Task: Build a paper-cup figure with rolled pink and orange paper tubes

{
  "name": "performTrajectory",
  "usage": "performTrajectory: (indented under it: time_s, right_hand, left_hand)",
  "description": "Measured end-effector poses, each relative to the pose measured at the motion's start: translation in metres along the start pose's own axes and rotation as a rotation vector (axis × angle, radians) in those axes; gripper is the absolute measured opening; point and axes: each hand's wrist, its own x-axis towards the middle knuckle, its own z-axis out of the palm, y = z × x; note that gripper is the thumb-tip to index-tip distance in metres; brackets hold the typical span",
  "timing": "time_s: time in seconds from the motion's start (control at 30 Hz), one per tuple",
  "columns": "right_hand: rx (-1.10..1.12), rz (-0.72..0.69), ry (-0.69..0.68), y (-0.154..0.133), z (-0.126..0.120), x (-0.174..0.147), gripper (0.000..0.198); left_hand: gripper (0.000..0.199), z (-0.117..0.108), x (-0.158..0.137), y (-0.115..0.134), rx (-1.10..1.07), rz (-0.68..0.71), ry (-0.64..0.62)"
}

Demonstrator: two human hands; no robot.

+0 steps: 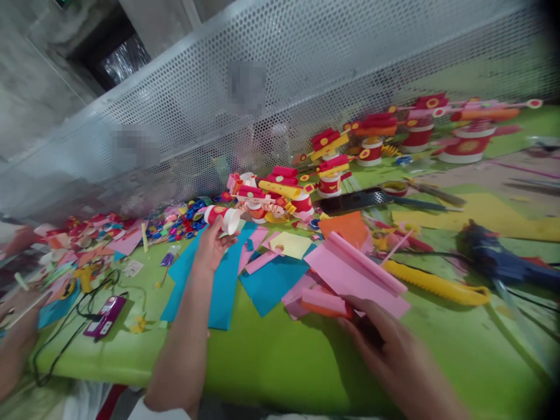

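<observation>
My left hand (214, 245) reaches over the craft paper with its fingers closed around a white paper cup (222, 219), which is wrapped in a red band. The cup is tipped on its side, its open end facing right. In front of me my right hand (385, 341) is closed on a pink and orange paper roll (324, 302). Just beyond that roll lies a pink paper sheet (345, 268) with one edge curled up. Blue paper (277, 283) is spread between my hands.
Finished-looking cup figures (371, 149) stand along a perforated metal divider (262, 76). A glue gun (494, 251), yellow cutter (441, 283) and black phone-like slab (350, 200) lie rightward. Bottle caps (192, 219) and a purple box with a cable (105, 318) lie left, near another person's hand (20, 321).
</observation>
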Motion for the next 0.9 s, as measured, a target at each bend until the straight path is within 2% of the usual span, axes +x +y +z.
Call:
performTrajectory:
  time_s: [0.07, 0.17, 0.37, 0.53, 0.63, 0.77, 0.9]
  right_hand:
    - [0.001, 0.003, -0.015, 0.007, 0.002, -0.002, 0.031]
    - [-0.007, -0.012, -0.034, 0.020, 0.006, -0.005, 0.035]
    - [0.003, -0.022, -0.060, 0.022, 0.005, -0.006, 0.034]
    - [0.016, 0.053, -0.068, 0.004, -0.001, -0.003, 0.028]
    - [0.020, 0.070, -0.065, -0.006, -0.004, -0.001, 0.025]
    - [0.018, 0.068, -0.052, -0.014, -0.007, 0.002, 0.023]
    - [0.005, 0.051, -0.053, -0.017, -0.006, 0.003, 0.025]
  left_hand:
    - [0.052, 0.002, -0.001, -0.001, -0.060, -0.106, -0.057]
    - [0.052, 0.009, -0.004, -0.005, -0.118, -0.195, -0.117]
    - [0.041, 0.014, -0.006, -0.011, -0.139, -0.235, -0.099]
    - [0.034, 0.013, -0.004, -0.016, -0.120, -0.090, 0.019]
    - [0.045, 0.018, -0.004, -0.019, -0.110, 0.021, 0.078]
    - [0.062, 0.022, -0.008, -0.022, -0.051, 0.129, 0.056]
    - [0.068, 0.021, -0.013, -0.027, 0.180, 0.300, -0.018]
